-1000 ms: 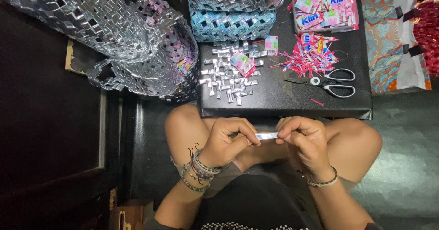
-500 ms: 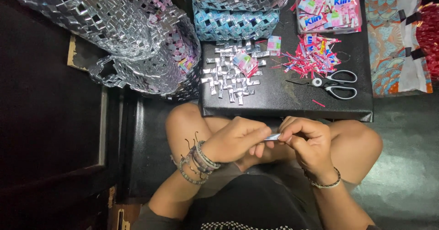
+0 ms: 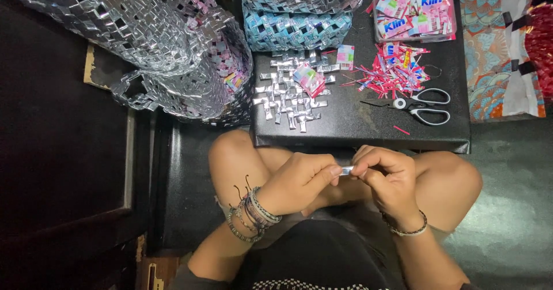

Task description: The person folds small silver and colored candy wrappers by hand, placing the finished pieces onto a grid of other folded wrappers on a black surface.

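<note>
Both hands are meeting at the frame's centre, below the black bench. The left hand and right hand are each pinching one end of a small silver strip lying between their fingertips.

One head-worn camera looks almost straight down from above the seated person, close over the lap. The low black table lies just ahead toward the frame's top, the floor at both sides.

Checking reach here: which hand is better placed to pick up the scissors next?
Probably the right hand: the scissors lie on the table's right side, just above it. The left hand is farther away.
</note>
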